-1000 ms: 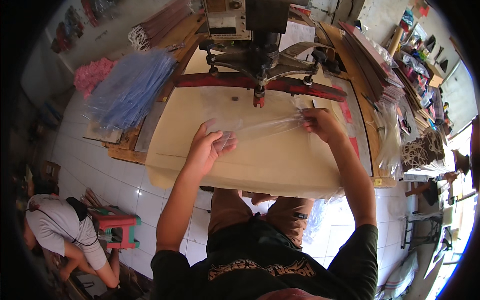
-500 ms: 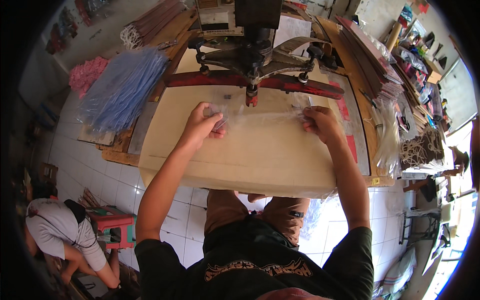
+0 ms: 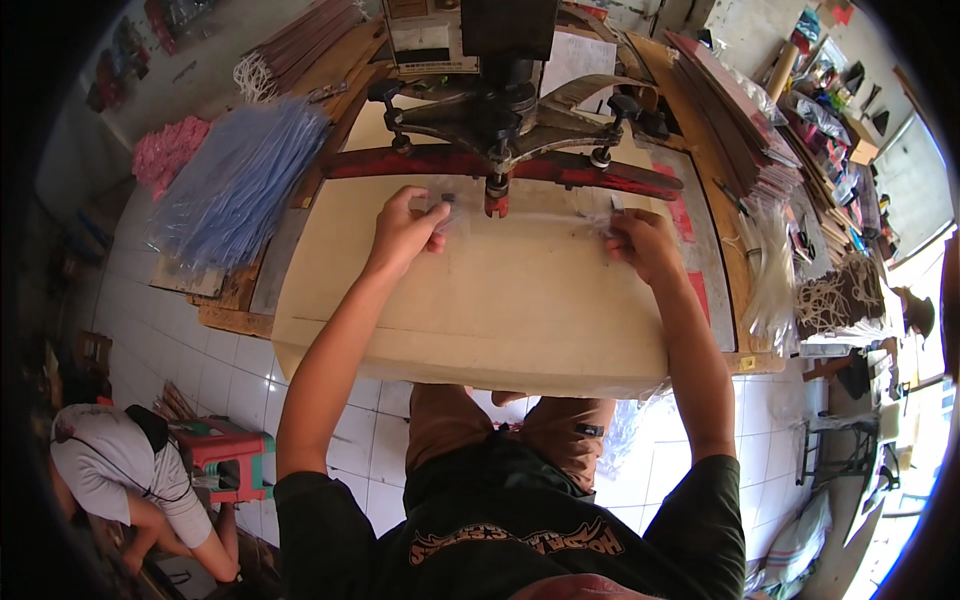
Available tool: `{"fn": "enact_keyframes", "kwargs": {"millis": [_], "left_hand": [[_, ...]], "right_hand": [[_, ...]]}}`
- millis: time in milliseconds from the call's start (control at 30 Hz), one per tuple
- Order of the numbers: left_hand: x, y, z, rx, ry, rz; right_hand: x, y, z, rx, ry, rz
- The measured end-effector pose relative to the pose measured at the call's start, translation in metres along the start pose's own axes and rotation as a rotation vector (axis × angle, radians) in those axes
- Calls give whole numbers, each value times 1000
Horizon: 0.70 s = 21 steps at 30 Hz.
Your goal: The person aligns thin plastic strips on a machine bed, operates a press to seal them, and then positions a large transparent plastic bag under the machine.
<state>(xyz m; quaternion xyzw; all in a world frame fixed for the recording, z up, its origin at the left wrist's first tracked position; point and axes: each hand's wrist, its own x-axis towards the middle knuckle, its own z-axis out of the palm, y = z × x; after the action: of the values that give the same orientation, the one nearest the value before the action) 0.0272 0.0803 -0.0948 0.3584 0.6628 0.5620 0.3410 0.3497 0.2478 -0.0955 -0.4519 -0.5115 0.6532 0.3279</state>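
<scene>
A clear plastic sheet (image 3: 530,220) stretches between my hands over the tan board (image 3: 480,320). My left hand (image 3: 408,230) pinches its left end between thumb and fingers, close to a small dark piece. On the other side, my right hand (image 3: 645,243) grips the right end, with another small dark piece beside the fingertips. The sheet is so transparent that its outline is hard to follow. Just beyond it, the long red bar (image 3: 400,160) of a press machine (image 3: 510,125) crosses above the board, its centre fitting hanging between my hands.
A stack of bluish plastic sleeves (image 3: 235,185) and a pink bundle (image 3: 170,155) lie at left. Brown strips (image 3: 715,95) and white cords (image 3: 768,270) line the right side. Another person (image 3: 130,465) bends low near a red and green stool (image 3: 225,455) at lower left.
Both hands keep their hold on the plastic. The sheet now lies slightly farther in, nearer the red bar, and looks straighter. The whole view has shifted a little.
</scene>
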Motion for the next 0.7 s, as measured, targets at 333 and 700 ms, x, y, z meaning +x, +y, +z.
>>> {"fn": "enact_keyframes", "kwargs": {"millis": [333,700], "left_hand": [[5,-5,5,-215,28,-53],[-14,33,-22,600,-94,158]], "right_hand": [[0,2,0,46,68,-20],[7,7,-5,119,124,18]]}}
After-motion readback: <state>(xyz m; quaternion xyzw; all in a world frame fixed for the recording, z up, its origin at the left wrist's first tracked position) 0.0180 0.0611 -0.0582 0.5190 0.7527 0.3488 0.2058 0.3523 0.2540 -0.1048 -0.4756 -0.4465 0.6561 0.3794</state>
